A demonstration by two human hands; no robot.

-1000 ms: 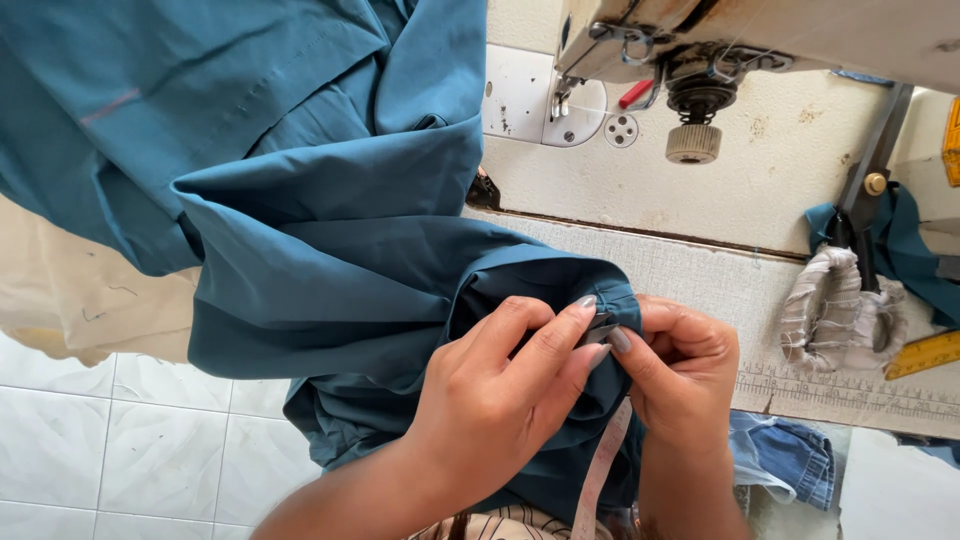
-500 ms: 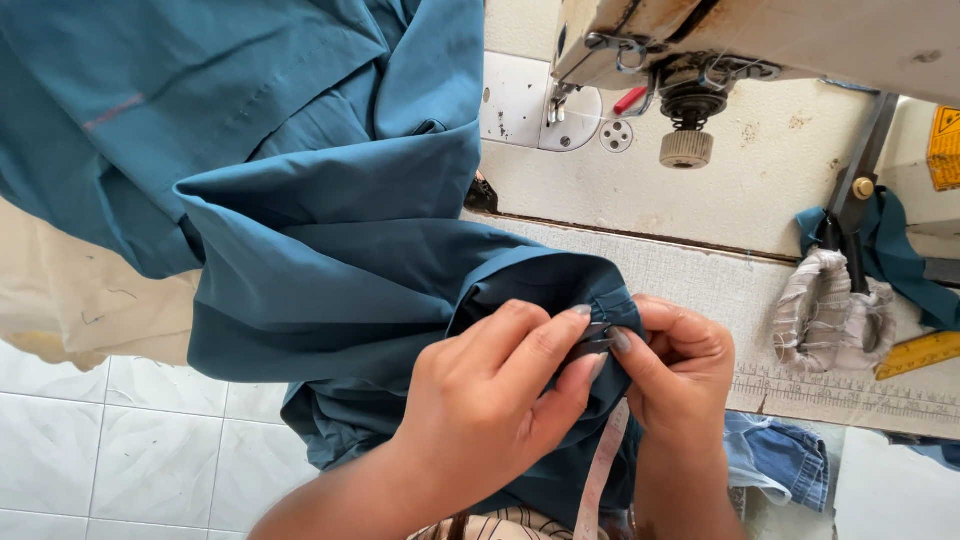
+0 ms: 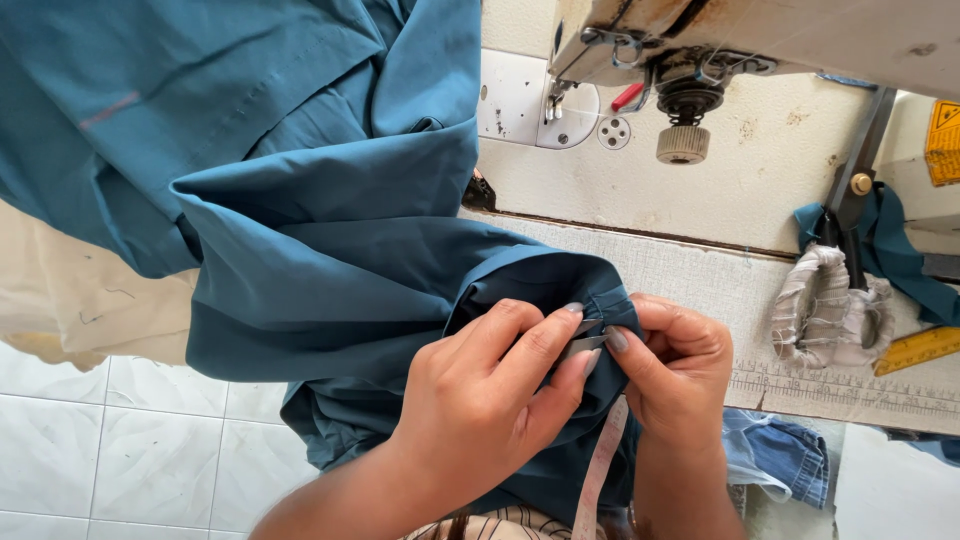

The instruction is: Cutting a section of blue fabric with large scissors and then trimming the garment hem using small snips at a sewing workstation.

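Observation:
A large teal garment [image 3: 300, 230] drapes from the top left across the sewing table down to my lap. My left hand [image 3: 490, 390] and my right hand [image 3: 675, 365] meet at its gathered edge, near the table's front. Both pinch a small grey strip [image 3: 585, 345] against the folded teal fabric, fingertips touching. A pale pink tape [image 3: 600, 470] hangs down between my wrists.
A worn cream sewing machine [image 3: 720, 60] with a round knob stands at the back on the table [image 3: 700, 270]. A striped cloth bundle [image 3: 830, 310] and a yellow ruler [image 3: 915, 350] lie at the right. Blue denim scraps [image 3: 775, 460] hang below. White floor tiles [image 3: 120, 440] show at the left.
My hands have stayed at the garment's edge; the fingers have shifted slightly on the small strip. The view has drifted a little.

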